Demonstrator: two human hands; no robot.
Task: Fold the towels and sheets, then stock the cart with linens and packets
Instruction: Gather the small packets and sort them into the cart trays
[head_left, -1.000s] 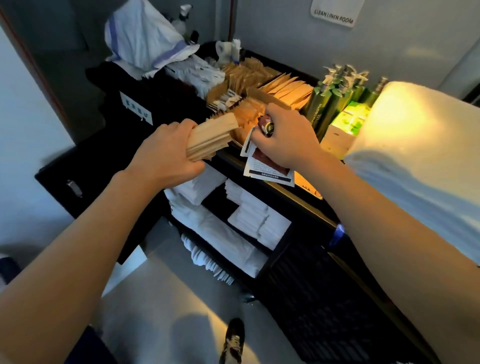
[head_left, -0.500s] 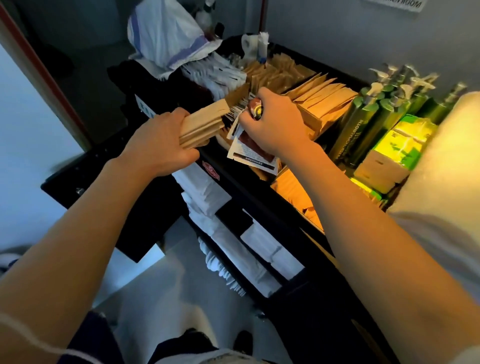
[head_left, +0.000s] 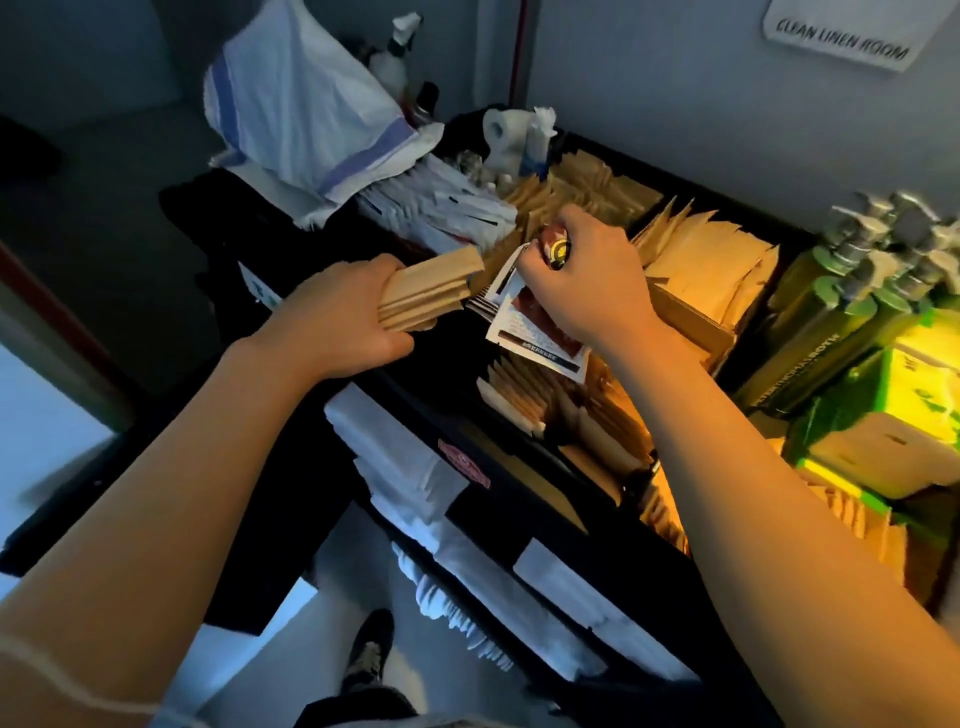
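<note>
Two hands are loaded: left hand grips brown packets, right hand pinches printed sachets; cart stocking is unfinished.

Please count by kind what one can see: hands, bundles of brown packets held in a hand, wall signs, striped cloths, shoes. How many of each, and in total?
Hands: 2, the left hand and the right hand, which grips printed packets
Bundle of brown packets, in the left hand: 1
Wall sign: 1
Striped cloth: 1
Shoe: 1
Total: 6
</note>
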